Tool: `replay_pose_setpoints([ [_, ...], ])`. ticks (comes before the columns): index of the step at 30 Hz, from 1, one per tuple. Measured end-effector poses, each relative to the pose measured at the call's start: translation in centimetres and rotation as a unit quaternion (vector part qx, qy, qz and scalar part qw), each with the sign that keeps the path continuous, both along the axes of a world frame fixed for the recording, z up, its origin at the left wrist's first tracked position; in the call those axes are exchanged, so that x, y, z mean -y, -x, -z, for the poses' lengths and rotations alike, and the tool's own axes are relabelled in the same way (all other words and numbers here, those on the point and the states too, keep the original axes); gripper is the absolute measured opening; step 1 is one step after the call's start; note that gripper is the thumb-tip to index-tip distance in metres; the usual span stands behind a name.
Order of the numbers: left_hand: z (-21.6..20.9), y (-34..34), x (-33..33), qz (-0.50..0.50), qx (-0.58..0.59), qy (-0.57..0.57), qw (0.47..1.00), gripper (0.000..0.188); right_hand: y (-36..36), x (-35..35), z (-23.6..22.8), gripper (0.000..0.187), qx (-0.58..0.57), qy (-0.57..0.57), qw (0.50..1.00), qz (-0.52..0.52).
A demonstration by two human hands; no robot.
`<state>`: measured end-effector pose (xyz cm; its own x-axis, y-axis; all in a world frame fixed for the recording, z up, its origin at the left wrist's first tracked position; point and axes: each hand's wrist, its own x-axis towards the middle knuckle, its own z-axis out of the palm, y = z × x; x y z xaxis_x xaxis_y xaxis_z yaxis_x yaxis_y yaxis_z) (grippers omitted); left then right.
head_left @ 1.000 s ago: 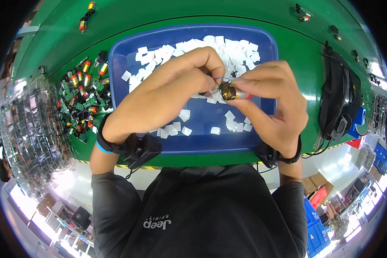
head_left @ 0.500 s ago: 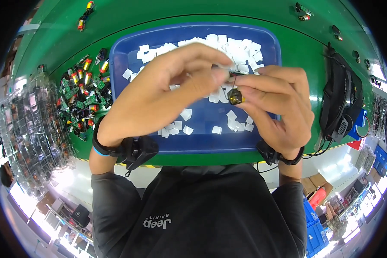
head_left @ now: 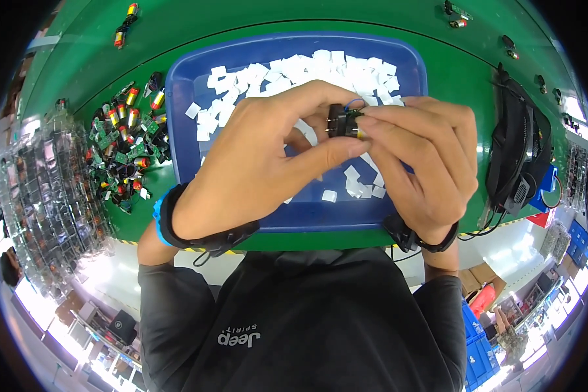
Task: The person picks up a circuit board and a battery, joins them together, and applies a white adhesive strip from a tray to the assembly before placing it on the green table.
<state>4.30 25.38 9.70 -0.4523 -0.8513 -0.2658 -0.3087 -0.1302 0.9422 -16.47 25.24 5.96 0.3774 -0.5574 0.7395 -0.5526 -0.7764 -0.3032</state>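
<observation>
Over the blue tray, both hands meet on a small wired battery assembly [head_left: 345,123]. It has a black block with thin metal pins, a dark body with a bit of yellow, and a fine blue wire looping above. My right hand [head_left: 428,153] pinches its right end between thumb and fingers. From the left, my left hand [head_left: 248,153] closes around it, thumb along its lower edge and fingers curled behind, partly hidden. White square paper pieces [head_left: 307,68] lie scattered in the blue tray [head_left: 294,222] underneath.
Left of the tray sits a pile of circuit boards with red-and-yellow batteries [head_left: 127,130], beside clear plastic blister trays [head_left: 49,196]. A black bag [head_left: 519,144] lies to the right. More wired assemblies [head_left: 459,14] rest along the far green table [head_left: 294,14].
My left hand has shifted slightly down and turned, its thumb now under the assembly. The assembly has been turned, so the black block with pins shows between the hands.
</observation>
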Motion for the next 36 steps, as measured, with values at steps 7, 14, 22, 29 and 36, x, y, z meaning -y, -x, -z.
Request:
replay_pose_setpoints([
  [7,1.2,0.5,-0.7,-0.036,-0.082,0.06,0.994,0.036,-0.2,-0.5,-1.1,0.036,-0.008,0.0,1.0,0.021],
  [14,2.2,-0.2,0.6,-0.051,-0.238,0.045,0.969,0.037,0.6,-0.9,-2.1,0.029,0.12,-0.123,0.985,0.014],
  [22,2.6,0.5,-0.2,-0.059,-0.249,0.123,0.959,0.036,-0.6,-1.7,-0.9,0.017,0.285,-0.334,0.892,-0.105],
  [29,2.5,0.1,0.9,-0.013,-0.07,0.375,0.924,0.031,-0.9,-2.3,-0.9,0.014,0.327,-0.399,0.853,-0.084],
  [36,1.9,0.4,0.6,-0.037,0.003,0.364,0.931,0.025,-0.6,-1.6,-1.0,0.015,0.346,-0.532,0.767,-0.092],
])
